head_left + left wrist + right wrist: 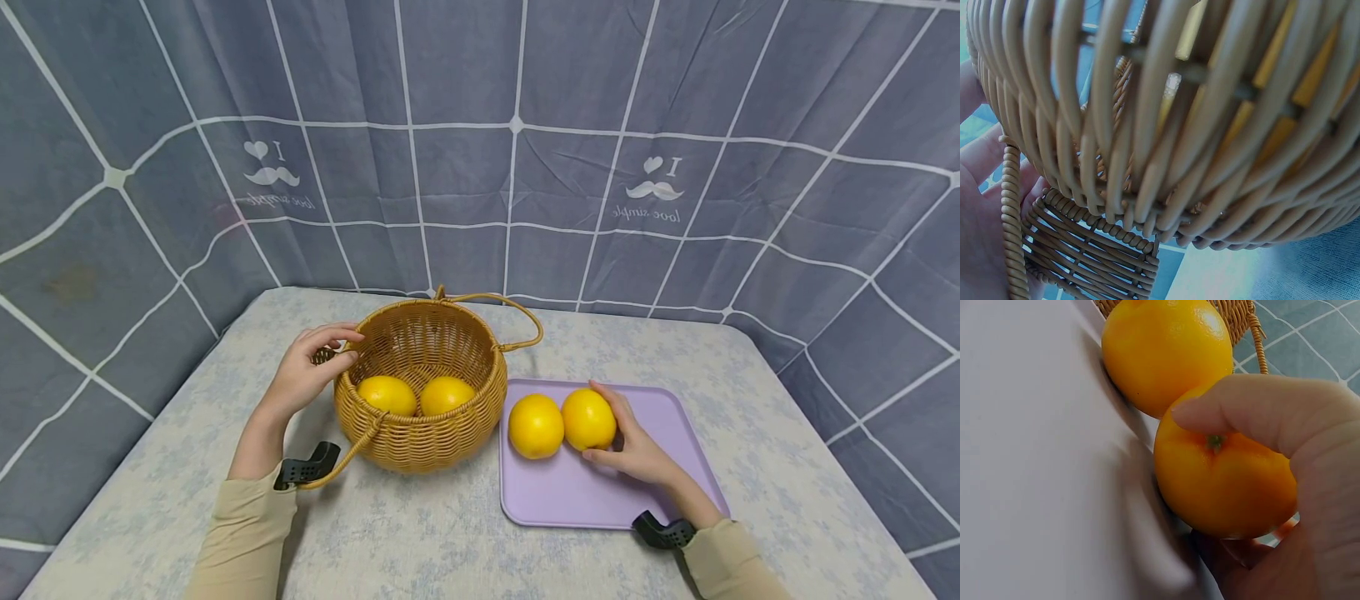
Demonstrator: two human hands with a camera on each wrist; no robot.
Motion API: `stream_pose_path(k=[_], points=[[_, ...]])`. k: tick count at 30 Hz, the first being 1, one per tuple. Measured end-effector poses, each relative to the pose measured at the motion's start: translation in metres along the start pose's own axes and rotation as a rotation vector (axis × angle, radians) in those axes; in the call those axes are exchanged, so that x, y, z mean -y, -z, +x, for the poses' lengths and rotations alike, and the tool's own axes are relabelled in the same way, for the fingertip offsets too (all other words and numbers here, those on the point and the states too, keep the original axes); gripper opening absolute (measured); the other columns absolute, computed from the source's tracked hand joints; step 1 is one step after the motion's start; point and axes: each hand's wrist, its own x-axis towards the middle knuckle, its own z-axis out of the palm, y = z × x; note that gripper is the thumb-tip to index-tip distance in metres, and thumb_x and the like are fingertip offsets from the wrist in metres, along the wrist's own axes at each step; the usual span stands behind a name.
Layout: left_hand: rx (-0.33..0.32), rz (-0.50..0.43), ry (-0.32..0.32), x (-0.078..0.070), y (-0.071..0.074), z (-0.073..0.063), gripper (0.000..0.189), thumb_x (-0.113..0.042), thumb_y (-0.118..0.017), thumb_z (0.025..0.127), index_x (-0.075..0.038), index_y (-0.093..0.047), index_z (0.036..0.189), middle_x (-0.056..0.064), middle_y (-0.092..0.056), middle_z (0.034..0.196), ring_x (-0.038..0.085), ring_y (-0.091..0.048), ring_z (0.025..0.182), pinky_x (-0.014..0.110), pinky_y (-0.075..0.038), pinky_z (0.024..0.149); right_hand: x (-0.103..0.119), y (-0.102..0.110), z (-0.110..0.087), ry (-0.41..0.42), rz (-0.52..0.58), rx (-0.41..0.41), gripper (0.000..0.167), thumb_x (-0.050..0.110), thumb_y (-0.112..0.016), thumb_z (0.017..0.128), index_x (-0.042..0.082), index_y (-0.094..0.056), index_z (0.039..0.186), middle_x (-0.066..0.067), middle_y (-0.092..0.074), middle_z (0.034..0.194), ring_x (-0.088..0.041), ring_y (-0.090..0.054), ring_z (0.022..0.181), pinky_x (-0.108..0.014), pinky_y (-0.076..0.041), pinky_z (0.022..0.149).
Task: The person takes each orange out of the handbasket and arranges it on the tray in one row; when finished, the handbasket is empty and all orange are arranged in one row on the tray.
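A round woven basket point(420, 442) stands on the table with two oranges point(387, 395) inside. My left hand point(303, 371) holds its left rim between thumb and fingers. In the left wrist view the basket's wall point(1166, 125) fills most of the picture, with a small woven flap point(1091, 244) beside the palm. On a lilac tray point(555, 500) sit two more oranges side by side. My right hand point(633, 442) grips the right-hand orange point(588, 419), thumb on the near side and fingers around the far side. The other tray orange point(1166, 356) lies right against it.
One basket handle point(525, 321) leans out to the back right; the other handle point(337, 471) hangs toward my left wrist. The tray's left edge is close to the basket. A grey curtain point(465, 183) with white lines hangs behind the pale patterned table point(405, 542).
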Motion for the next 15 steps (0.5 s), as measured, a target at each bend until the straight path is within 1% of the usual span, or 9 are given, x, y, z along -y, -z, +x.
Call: stream_pose_path(k=[2, 3, 6, 10, 13, 15], points=[[0.001, -0.001, 0.001, 0.0, 0.0, 0.0, 0.023, 0.004, -0.056, 0.088, 0.013, -0.061, 0.108, 0.027, -0.053, 0.124, 0.025, -0.042, 0.093, 0.022, -0.035, 0.076, 0.0, -0.001, 0.0, -0.002, 0.011, 0.0, 0.091, -0.001, -0.074, 0.074, -0.002, -0.018, 0.147, -0.027, -0.024, 0.141, -0.026, -0.04, 0.117, -0.056, -0.033, 0.094], [0.001, -0.002, 0.002, 0.0, 0.0, 0.0, 0.023, 0.004, -0.056, 0.088, 0.013, -0.061, 0.108, 0.027, -0.053, 0.124, 0.026, -0.042, 0.094, 0.022, -0.035, 0.077, -0.001, -0.001, 0.0, -0.004, 0.014, 0.001, 0.091, -0.001, -0.074, 0.074, -0.001, -0.018, 0.147, -0.027, -0.023, 0.142, -0.025, -0.04, 0.117, -0.054, -0.033, 0.095], [0.002, 0.0, 0.007, 0.0, 0.0, 0.0, 0.023, 0.004, -0.056, 0.088, 0.013, -0.061, 0.108, 0.027, -0.052, 0.125, 0.027, -0.042, 0.095, 0.022, -0.035, 0.077, -0.006, -0.001, -0.001, -0.008, 0.021, 0.004, 0.091, 0.0, -0.074, 0.075, 0.0, -0.019, 0.147, -0.026, -0.024, 0.144, -0.022, -0.04, 0.119, -0.043, -0.034, 0.097], [0.003, 0.001, 0.008, -0.001, 0.0, 0.0, 0.023, 0.004, -0.056, 0.088, 0.013, -0.061, 0.109, 0.027, -0.052, 0.125, 0.029, -0.042, 0.095, 0.022, -0.035, 0.077, -0.024, -0.003, -0.001, -0.009, 0.047, 0.009, 0.092, 0.0, -0.075, 0.074, 0.004, -0.019, 0.148, -0.022, -0.027, 0.144, -0.016, -0.041, 0.119, -0.028, -0.034, 0.097], [0.003, 0.0, 0.004, -0.001, 0.0, 0.0, 0.023, 0.005, -0.056, 0.088, 0.014, -0.06, 0.109, 0.028, -0.052, 0.125, 0.031, -0.042, 0.095, 0.022, -0.035, 0.077, -0.035, -0.003, -0.001, -0.003, 0.073, 0.021, 0.093, 0.002, -0.075, 0.075, 0.008, -0.019, 0.149, -0.019, -0.029, 0.144, -0.014, -0.041, 0.12, -0.023, -0.033, 0.097], [0.001, -0.002, 0.0, 0.0, 0.0, 0.0, 0.023, 0.005, -0.056, 0.088, 0.014, -0.06, 0.108, 0.028, -0.052, 0.124, 0.032, -0.042, 0.095, 0.022, -0.035, 0.076, -0.038, -0.003, -0.001, -0.006, 0.093, 0.03, 0.093, 0.004, -0.076, 0.075, 0.011, -0.019, 0.149, -0.016, -0.03, 0.145, -0.012, -0.04, 0.12, -0.021, -0.032, 0.098]])
